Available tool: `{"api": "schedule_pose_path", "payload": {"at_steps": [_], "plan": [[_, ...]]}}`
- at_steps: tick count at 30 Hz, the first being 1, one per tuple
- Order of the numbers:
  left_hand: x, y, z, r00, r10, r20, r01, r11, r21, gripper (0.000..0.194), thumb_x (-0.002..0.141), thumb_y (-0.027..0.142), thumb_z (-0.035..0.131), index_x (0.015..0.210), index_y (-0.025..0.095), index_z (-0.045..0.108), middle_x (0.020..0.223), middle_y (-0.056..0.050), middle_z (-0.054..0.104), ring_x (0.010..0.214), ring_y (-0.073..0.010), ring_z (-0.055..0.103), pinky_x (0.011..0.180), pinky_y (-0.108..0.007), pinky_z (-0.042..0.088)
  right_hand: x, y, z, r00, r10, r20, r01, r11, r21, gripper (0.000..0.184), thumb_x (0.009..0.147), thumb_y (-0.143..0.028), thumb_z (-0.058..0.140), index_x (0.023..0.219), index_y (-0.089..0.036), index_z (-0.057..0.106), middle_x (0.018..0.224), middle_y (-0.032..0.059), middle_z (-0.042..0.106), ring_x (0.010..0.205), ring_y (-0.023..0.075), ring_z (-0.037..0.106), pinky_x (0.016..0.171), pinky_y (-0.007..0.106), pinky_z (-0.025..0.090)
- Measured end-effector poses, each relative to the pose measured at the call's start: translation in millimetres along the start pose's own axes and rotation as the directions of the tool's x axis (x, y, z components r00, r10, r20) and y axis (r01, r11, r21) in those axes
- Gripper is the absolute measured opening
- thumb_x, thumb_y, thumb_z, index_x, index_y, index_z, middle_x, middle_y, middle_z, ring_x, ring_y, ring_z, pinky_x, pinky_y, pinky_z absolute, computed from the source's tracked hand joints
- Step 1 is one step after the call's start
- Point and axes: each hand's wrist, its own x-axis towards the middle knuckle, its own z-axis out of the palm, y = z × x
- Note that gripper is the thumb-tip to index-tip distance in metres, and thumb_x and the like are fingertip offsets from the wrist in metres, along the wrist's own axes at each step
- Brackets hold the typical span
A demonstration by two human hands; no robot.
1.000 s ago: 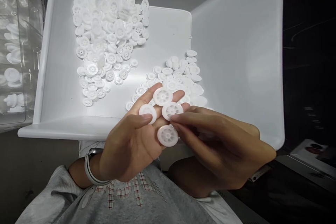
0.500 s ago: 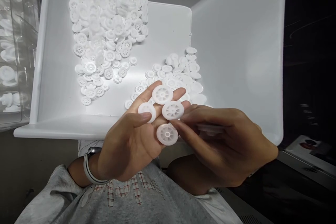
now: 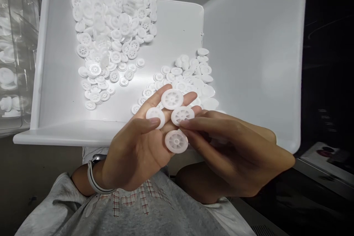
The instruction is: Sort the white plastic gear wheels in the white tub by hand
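My left hand (image 3: 143, 143) is turned palm up and holds several small white plastic spoked wheels. Its thumb presses on one wheel (image 3: 155, 118), while another wheel (image 3: 172, 99) lies across the fingers. A third wheel (image 3: 176, 141) rests on the palm's edge. My right hand (image 3: 235, 147) reaches in from the right, its thumb and index finger pinching the edge of the spoked wheel (image 3: 182, 115) between the others. Something whitish shows dimly beneath the right hand's curled fingers, too shaded to make out.
A white plastic bin (image 3: 257, 55) stands before me. Inside, a large heap of white wheels (image 3: 110, 22) lies at the left and a smaller pile (image 3: 190, 77) behind my hands. Clear packaging with white parts (image 3: 9, 77) is at the far left.
My right index finger has moved left over the face of the middle wheel, where before it was at the wheel's right edge. The left hand keeps its wheels nearly still.
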Motion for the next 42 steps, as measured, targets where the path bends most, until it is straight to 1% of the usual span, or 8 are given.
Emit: {"api": "schedule_pose_path", "payload": {"at_steps": [4, 9, 17, 20, 25, 28, 36, 42], "plan": [[1, 0, -1.5, 1.000, -0.010, 0.006, 0.010, 1.000, -0.005, 0.078, 0.091, 0.023, 0.052, 0.161, 0.026, 0.018, 0.159, -0.006, 0.047, 0.153, -0.0253, 0.034, 0.129, -0.045, 0.029, 0, -1, 9, 0.996, 0.033, -0.080, -0.030, 0.999, 0.034, 0.020, 0.091, -0.010, 0.068, 0.106, -0.019, 0.059, 0.085, 0.0015, 0.071, 0.068, 0.0099, 0.069, 0.059, 0.019, 0.057], [0, -2, -5.5, 1.000, -0.011, 0.029, 0.012, 0.999, -0.036, 0.076, 0.091, 0.025, 0.056, 0.160, 0.028, 0.024, 0.160, -0.005, 0.046, 0.154, -0.0228, 0.029, 0.129, -0.041, 0.029, -1, -2, 11, 0.997, 0.062, -0.034, -0.062, 0.998, 0.010, 0.029, 0.091, -0.009, 0.067, 0.118, -0.019, 0.062, 0.094, 0.0053, 0.075, 0.081, 0.0151, 0.074, 0.062, 0.022, 0.059], [0, 0, -2.9, 1.000, -0.009, 0.011, 0.009, 1.000, 0.001, 0.078, 0.091, 0.023, 0.055, 0.161, 0.024, 0.020, 0.162, -0.009, 0.041, 0.152, -0.0262, 0.036, 0.130, -0.043, 0.026, 1, -5, 2, 0.992, 0.113, -0.047, -0.110, 0.992, 0.060, 0.041, 0.086, -0.006, 0.071, 0.120, -0.028, 0.064, 0.083, -0.0016, 0.071, 0.057, 0.0100, 0.064, 0.050, 0.022, 0.056], [0, 1, -2.5, 1.000, -0.014, 0.027, 0.014, 1.000, 0.009, 0.077, 0.092, 0.023, 0.053, 0.161, 0.025, 0.019, 0.163, -0.008, 0.041, 0.152, -0.0260, 0.036, 0.130, -0.043, 0.028, 0, -6, 6, 0.991, 0.130, -0.033, -0.129, 0.991, 0.035, 0.033, 0.089, -0.011, 0.069, 0.115, -0.033, 0.066, 0.084, -0.0014, 0.072, 0.065, 0.0153, 0.068, 0.054, 0.028, 0.060], [-1, 0, -2.0, 1.000, -0.010, 0.025, 0.010, 1.000, 0.007, 0.077, 0.092, 0.023, 0.052, 0.162, 0.024, 0.018, 0.163, -0.009, 0.040, 0.152, -0.0266, 0.036, 0.130, -0.044, 0.026, -3, -5, 23, 0.967, 0.131, -0.219, -0.122, 0.991, 0.058, 0.012, 0.097, -0.022, 0.061, 0.098, -0.030, 0.069, 0.074, -0.0016, 0.068, 0.067, 0.0164, 0.068, 0.057, 0.030, 0.059], [-1, 0, -2.3, 1.000, -0.010, 0.019, 0.010, 1.000, -0.002, 0.078, 0.092, 0.023, 0.053, 0.162, 0.024, 0.019, 0.163, -0.010, 0.041, 0.152, -0.0270, 0.037, 0.129, -0.045, 0.027, -3, -3, 24, 0.967, 0.116, -0.226, -0.102, 0.992, 0.074, 0.011, 0.096, -0.021, 0.061, 0.097, -0.029, 0.068, 0.073, -0.0020, 0.068, 0.066, 0.0162, 0.068, 0.056, 0.030, 0.058], [0, 0, -2.4, 1.000, -0.020, 0.010, 0.020, 1.000, 0.011, 0.082, 0.090, 0.024, 0.055, 0.162, 0.024, 0.018, 0.162, -0.009, 0.043, 0.151, -0.0279, 0.038, 0.130, -0.046, 0.028, -1, -5, 6, 0.990, 0.108, -0.092, -0.105, 0.994, 0.041, 0.038, 0.084, -0.007, 0.074, 0.114, -0.028, 0.064, 0.092, 0.0001, 0.074, 0.066, 0.0128, 0.069, 0.052, 0.024, 0.057], [-1, 0, -2.1, 1.000, -0.017, 0.020, 0.017, 1.000, -0.010, 0.080, 0.092, 0.023, 0.052, 0.163, 0.025, 0.017, 0.161, -0.007, 0.044, 0.152, -0.0245, 0.036, 0.129, -0.042, 0.029, 3, -5, 4, 0.998, 0.059, -0.031, -0.058, 0.997, 0.049, 0.036, 0.089, -0.006, 0.067, 0.115, -0.031, 0.065, 0.088, -0.0016, 0.074, 0.076, 0.0166, 0.073, 0.058, 0.028, 0.061]]}}
